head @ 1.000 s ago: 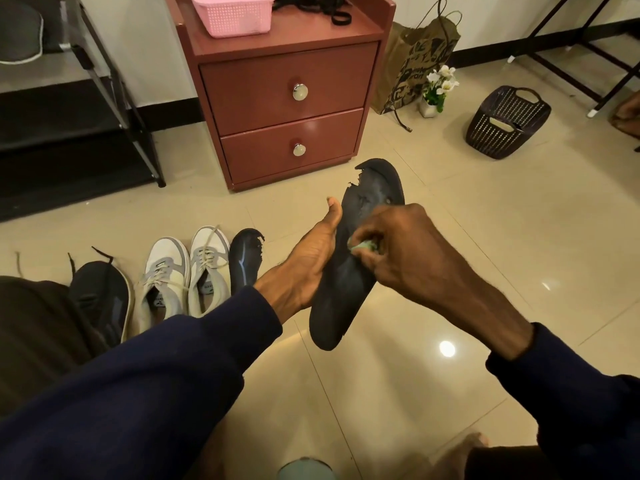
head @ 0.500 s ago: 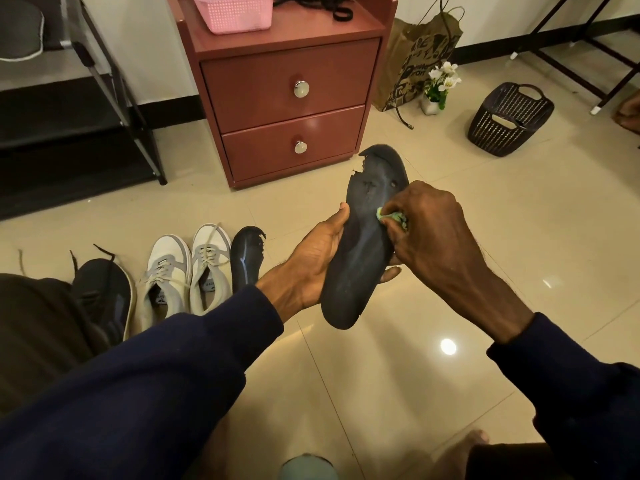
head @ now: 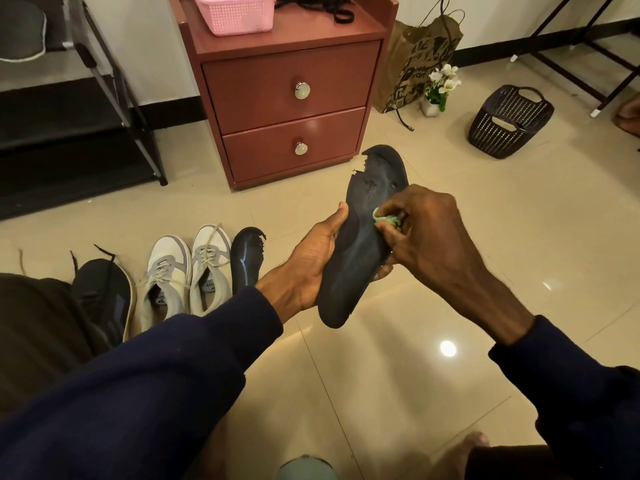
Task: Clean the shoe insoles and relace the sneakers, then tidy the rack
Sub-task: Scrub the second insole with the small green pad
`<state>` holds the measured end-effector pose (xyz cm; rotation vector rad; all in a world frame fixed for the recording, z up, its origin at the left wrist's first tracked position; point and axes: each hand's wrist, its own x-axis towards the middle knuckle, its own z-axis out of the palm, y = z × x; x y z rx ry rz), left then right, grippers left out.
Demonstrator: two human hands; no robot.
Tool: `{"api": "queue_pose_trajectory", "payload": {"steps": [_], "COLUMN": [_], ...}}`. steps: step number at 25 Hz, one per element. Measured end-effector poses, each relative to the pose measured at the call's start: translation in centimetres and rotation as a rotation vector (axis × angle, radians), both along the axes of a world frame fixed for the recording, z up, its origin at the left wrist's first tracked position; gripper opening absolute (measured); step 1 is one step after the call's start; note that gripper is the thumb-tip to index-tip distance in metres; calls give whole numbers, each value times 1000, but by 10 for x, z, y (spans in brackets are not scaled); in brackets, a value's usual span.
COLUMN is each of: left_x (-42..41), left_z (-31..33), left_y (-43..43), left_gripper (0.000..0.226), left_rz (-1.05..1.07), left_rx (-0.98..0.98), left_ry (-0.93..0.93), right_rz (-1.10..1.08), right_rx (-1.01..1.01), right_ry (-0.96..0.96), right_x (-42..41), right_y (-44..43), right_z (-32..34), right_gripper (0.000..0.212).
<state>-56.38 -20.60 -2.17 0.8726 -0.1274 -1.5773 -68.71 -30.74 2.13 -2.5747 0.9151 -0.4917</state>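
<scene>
Insole, dark, torn at the toe: our left hand grips it by the edges; our right hand pinches a green cloth against its surface.

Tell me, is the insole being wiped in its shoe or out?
Out: the left hand holds the bare insole above the floor while the right hand presses a green cloth to it.

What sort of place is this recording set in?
Most likely a room in a home, perhaps a bedroom or entryway: a red two-drawer nightstand against the wall, a black rack beside it, and sneakers lined up on the tiled floor.
</scene>
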Motion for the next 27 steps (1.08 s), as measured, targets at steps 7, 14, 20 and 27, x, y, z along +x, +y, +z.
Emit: {"api": "queue_pose_trajectory", "payload": {"steps": [7, 14, 20, 27], "left_x": [-2, 6, -3, 3], "left_z": [2, -8, -1, -7], "left_y": [0, 0, -1, 2], "left_gripper": [56, 47, 46, 45], "left_rz": [-19, 41, 20, 49], "left_rx": [-10, 25, 1, 40], "left_ry": [23, 1, 92, 6], "right_rz": [56, 177, -2, 298], "right_rx": [-1, 172, -131, 171], "right_ry": [157, 151, 179, 180], "right_x": [5, 9, 2, 6], "right_y": [3, 30, -7, 30], "right_z": [9, 1, 10, 3], "right_gripper": [19, 18, 18, 11]}}
